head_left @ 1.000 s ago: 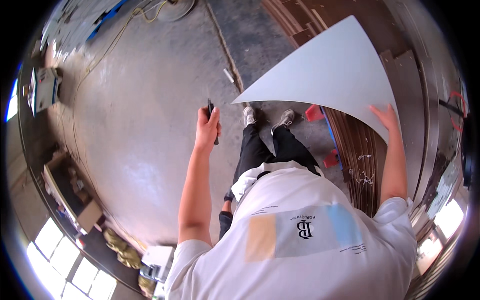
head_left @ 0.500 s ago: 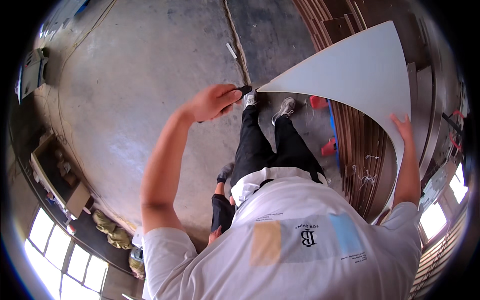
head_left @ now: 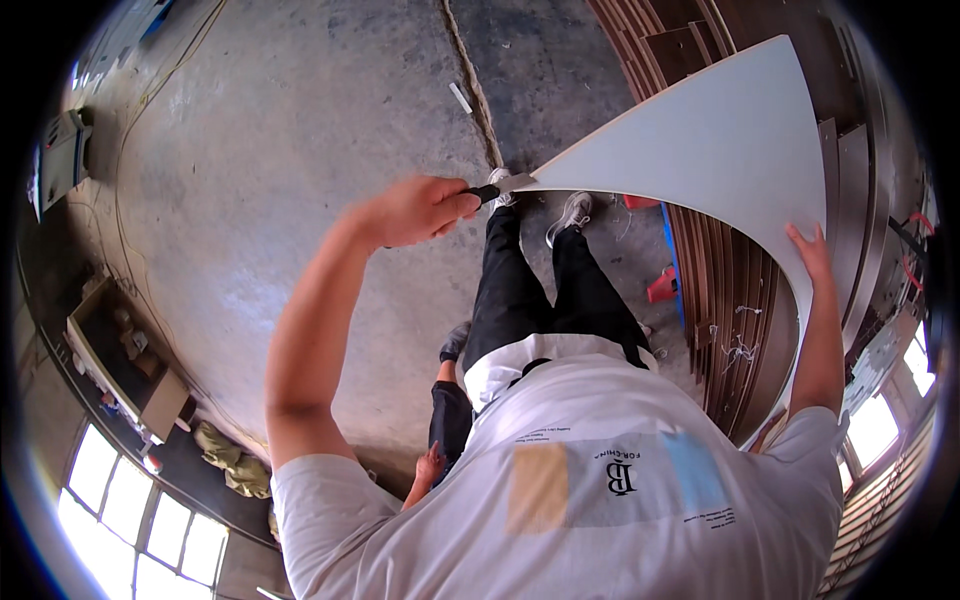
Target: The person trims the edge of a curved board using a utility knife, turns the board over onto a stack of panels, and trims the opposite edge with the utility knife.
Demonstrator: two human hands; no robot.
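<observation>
My left hand (head_left: 425,210) is closed around the black handle of a putty knife (head_left: 517,183). Its metal blade reaches the narrow pointed corner of a large white panel (head_left: 700,130); whether the two touch is hard to tell. The panel has a straight far edge and a curved near edge, and it stretches across to my right side. My right hand (head_left: 815,255) lies against the panel near its right edge, with fingers spread apart. Part of that hand's fingers cannot be made out.
Stacked brown boards (head_left: 740,270) lie under and beside the panel. A red object (head_left: 662,285) is on the floor near them. Close behind on my left is another person's hand (head_left: 430,465). A crack (head_left: 470,80) runs across the concrete floor, and a wooden box (head_left: 120,340) stands far left.
The putty knife's blade has turned and now lies lower beside the panel's corner. My left hand has shifted slightly left. My right hand has stayed on the panel.
</observation>
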